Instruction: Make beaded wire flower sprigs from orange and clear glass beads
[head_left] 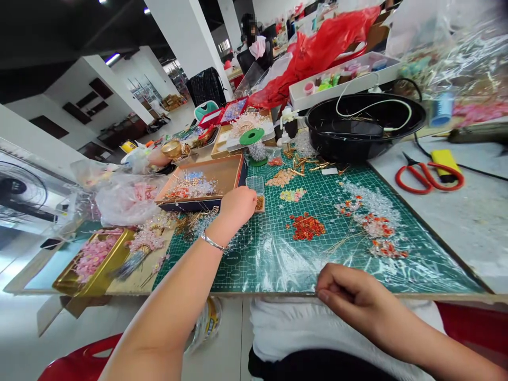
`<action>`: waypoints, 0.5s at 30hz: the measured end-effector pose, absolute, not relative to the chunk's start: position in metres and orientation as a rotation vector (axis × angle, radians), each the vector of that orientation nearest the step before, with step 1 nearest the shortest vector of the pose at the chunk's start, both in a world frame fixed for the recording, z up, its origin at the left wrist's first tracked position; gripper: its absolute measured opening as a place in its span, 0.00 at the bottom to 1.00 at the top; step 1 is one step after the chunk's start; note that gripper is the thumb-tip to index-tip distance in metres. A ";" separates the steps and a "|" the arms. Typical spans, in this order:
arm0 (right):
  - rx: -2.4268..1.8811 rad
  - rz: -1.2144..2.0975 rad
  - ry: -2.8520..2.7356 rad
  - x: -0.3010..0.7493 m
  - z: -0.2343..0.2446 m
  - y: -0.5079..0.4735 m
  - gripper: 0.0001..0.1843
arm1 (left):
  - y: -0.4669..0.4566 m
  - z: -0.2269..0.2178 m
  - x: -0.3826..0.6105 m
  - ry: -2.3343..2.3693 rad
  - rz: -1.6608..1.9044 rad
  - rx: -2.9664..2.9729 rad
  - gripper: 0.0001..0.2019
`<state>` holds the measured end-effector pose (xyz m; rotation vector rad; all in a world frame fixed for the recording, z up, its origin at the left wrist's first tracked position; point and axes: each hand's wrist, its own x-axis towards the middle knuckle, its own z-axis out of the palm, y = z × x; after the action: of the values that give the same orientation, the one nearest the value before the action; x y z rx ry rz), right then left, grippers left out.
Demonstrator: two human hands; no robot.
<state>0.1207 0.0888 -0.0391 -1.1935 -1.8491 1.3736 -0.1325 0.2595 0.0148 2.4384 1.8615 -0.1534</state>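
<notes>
My left hand (239,203), with a silver bangle on the wrist, reaches out over a small clear plastic box (260,203) of tiny gold-brown beads. Its fingers are curled together at the box; whatever they pinch is hidden. At the front edge of the table my right hand (349,291) is closed, thumb against the fingers, on something too small to make out. Between the hands, on a green cutting mat (278,264) under clear film, lies a heap of orange-red beads (307,226). Farther back are yellow flower-like pieces (292,195) and peach ones (280,178).
Clear and orange bead sprays (377,227) lie at right, near red-handled scissors (428,177). A black basin (365,143) stands behind. At left are a cardboard box (226,172) of bead sprays and a gold tray (115,254) of pink pieces. A green spool (252,136) stands at the back.
</notes>
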 end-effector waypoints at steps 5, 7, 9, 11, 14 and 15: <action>-1.187 1.317 -1.822 0.119 -0.036 0.087 0.10 | 0.254 0.025 -0.131 1.850 0.154 2.357 0.08; -1.202 1.276 -1.811 0.117 -0.030 0.083 0.10 | 0.246 0.031 -0.130 1.807 0.327 2.290 0.09; -1.230 1.220 -1.797 0.118 -0.019 0.074 0.11 | 0.229 0.037 -0.125 1.719 0.490 2.191 0.08; -1.229 1.107 -1.807 0.122 -0.003 0.061 0.12 | 0.200 0.039 -0.116 1.604 0.613 2.077 0.09; -1.111 0.848 -1.854 0.129 0.021 0.037 0.10 | 0.143 0.034 -0.097 1.420 0.716 1.836 0.10; -1.104 0.780 -1.844 0.131 0.027 0.029 0.10 | 0.123 0.032 -0.090 1.272 0.777 1.538 0.08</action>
<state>0.1309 0.0287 0.0269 -1.1043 -1.8439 0.7802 -0.0895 0.1232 0.0319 1.5376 1.2716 0.7767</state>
